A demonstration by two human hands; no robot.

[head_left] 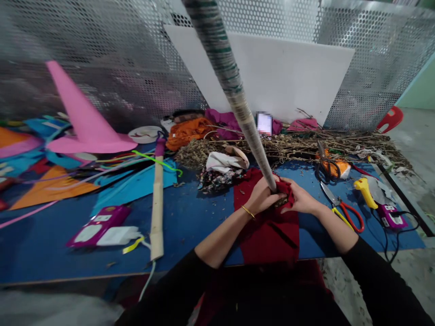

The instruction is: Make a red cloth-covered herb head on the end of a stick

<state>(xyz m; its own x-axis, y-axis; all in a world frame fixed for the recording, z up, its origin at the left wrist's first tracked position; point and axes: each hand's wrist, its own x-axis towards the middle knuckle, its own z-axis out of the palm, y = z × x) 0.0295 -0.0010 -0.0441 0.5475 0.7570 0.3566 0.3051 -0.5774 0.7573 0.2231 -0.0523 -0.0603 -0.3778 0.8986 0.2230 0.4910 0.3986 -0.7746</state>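
Note:
My left hand [261, 197] closes on the gathered dark red cloth [272, 233] at the lower end of a long wrapped pole [243, 106]. My right hand [302, 198] pinches the same cloth from the other side. Dry brown plant bits show in the fold between my fingers. The pole rises from there to the top of the view, banded with clear tape and green strands. How its lower end sits in the cloth is hidden. The rest of the cloth lies flat on the blue table [197, 231], reaching its front edge.
To the right lie black scissors [326, 165], red-and-yellow-handled scissors [341, 208] and a yellow glue gun [365, 191]. Dry twigs [353, 142] line the back before a white board [288, 77]. Leftward are a bamboo stick [157, 203], a purple power strip [102, 224] and a pink pointed hat [81, 117].

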